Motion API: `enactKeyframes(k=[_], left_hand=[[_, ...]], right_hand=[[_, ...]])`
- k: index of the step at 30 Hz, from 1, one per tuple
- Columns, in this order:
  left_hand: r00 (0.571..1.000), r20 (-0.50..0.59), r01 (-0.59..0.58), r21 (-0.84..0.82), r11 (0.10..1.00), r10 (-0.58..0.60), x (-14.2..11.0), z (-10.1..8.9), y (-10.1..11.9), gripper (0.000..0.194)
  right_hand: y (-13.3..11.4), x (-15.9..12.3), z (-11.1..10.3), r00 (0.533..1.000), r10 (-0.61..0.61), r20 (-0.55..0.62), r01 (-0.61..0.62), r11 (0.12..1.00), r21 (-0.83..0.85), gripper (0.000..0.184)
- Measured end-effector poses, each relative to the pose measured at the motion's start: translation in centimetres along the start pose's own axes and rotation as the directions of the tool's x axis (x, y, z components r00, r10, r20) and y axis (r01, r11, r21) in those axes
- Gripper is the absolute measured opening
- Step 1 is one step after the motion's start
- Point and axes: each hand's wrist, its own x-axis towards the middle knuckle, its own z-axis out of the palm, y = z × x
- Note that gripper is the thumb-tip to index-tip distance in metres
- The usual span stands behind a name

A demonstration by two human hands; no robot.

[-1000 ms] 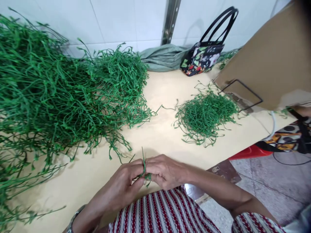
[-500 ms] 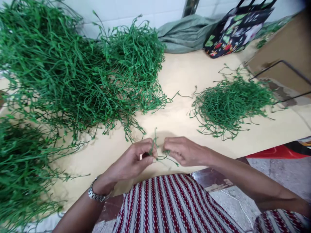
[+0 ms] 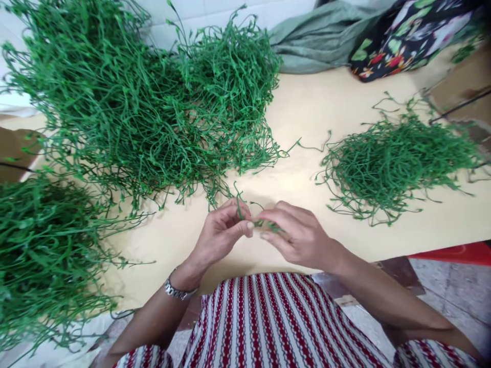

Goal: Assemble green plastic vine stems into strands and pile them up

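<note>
My left hand [image 3: 222, 230], with a metal watch on its wrist, pinches a thin green stem [image 3: 238, 204] that sticks up past the fingers. Close by on its right, my right hand [image 3: 301, 232] has its thumb and fingers curled round several short green stems [image 3: 273, 226], partly hidden by the fingers. The fingertips of both hands nearly meet above the table near my body. Beyond my left hand spreads a large heap of green stems [image 3: 153, 112] with small bud-like tips. A smaller pile of stems [image 3: 395, 163] lies to the right of my right hand.
Another heap of stems [image 3: 42, 255] covers the left edge of the cream table [image 3: 307, 107]. A grey-green cloth [image 3: 322, 36] and a floral bag [image 3: 406, 43] lie along the wall. Cardboard [image 3: 466, 84] stands at the right, more cardboard [image 3: 17, 153] at the left. Something red [image 3: 456, 254] shows below the table edge.
The view has swung to the right. My hands were together around the stems, then parted with stems between them; now their fingertips are close again, and my right hand's fingers have shifted on the stems.
</note>
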Motion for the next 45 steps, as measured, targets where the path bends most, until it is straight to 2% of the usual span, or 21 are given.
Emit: enactKeyframes(k=[2, 4, 7, 10, 13, 17, 19, 23, 27, 31, 35, 40, 45], left_hand=[[0.999, -0.035, 0.033, -0.082, 0.996, -0.036, 0.0, 0.3, -0.2, 0.017], [0.998, -0.032, 0.052, -0.070, 0.996, -0.055, 0.0, 0.4, -0.1, 0.017], [0.997, 0.065, 0.030, 0.094, 0.995, -0.036, 0.1, 0.0, 0.3, 0.015], [0.986, 0.142, 0.055, 0.192, 0.980, -0.083, 0.2, -0.5, 0.6, 0.007], [0.988, 0.111, 0.079, 0.242, 0.967, -0.108, 0.1, -0.4, 0.6, 0.002], [0.990, 0.086, 0.086, 0.264, 0.961, -0.113, 0.0, 0.0, 0.5, 0.005], [0.987, 0.069, 0.120, 0.257, 0.959, -0.142, 0.0, 0.3, 0.5, 0.005], [0.981, 0.054, 0.167, 0.256, 0.952, -0.187, 0.0, 0.5, 0.4, 0.005], [0.960, 0.147, 0.207, 0.194, 0.959, -0.237, 0.0, 0.4, 0.2, 0.009], [0.947, 0.206, 0.212, 0.171, 0.962, -0.245, -0.2, 0.4, 0.2, 0.009], [0.948, 0.199, 0.212, 0.192, 0.958, -0.249, -0.3, 0.6, 0.2, 0.008], [0.934, 0.213, 0.262, 0.137, 0.955, -0.287, -0.2, 0.8, 0.1, 0.004], [0.918, 0.243, 0.301, 0.091, 0.949, -0.314, -0.2, 0.7, 0.2, 0.008]], right_hand=[[0.3, -0.3, 1.1, 1.000, -0.028, 0.011, 0.029, 0.996, -0.084, 0.010], [0.6, -0.5, 1.9, 1.000, -0.030, 0.006, 0.031, 0.994, -0.107, 0.010], [1.0, -0.7, 2.0, 0.999, 0.006, 0.032, -0.006, 1.000, 0.009, 0.012], [1.1, -0.5, 1.4, 0.996, 0.052, 0.067, -0.063, 0.983, 0.172, 0.013], [0.9, -0.4, 1.2, 0.992, 0.106, 0.075, -0.122, 0.959, 0.255, 0.011], [0.8, -0.6, 1.6, 0.991, 0.136, 0.003, -0.130, 0.946, 0.298, 0.009], [0.8, -0.6, 1.8, 0.994, 0.112, -0.012, -0.104, 0.958, 0.265, 0.010], [1.1, -0.6, 1.8, 0.999, 0.016, 0.044, -0.023, 0.986, 0.164, 0.014], [1.5, -0.3, 1.3, 0.986, -0.066, 0.151, 0.050, 0.993, 0.106, 0.018], [1.9, -0.1, 1.0, 0.962, -0.135, 0.237, 0.080, 0.970, 0.228, 0.015], [2.0, -0.1, 1.2, 0.965, -0.124, 0.231, 0.039, 0.940, 0.339, 0.014], [2.1, -0.2, 1.6, 0.967, -0.115, 0.227, -0.002, 0.887, 0.462, 0.015], [2.2, -0.4, 1.7, 0.958, -0.110, 0.266, -0.066, 0.814, 0.577, 0.013]])
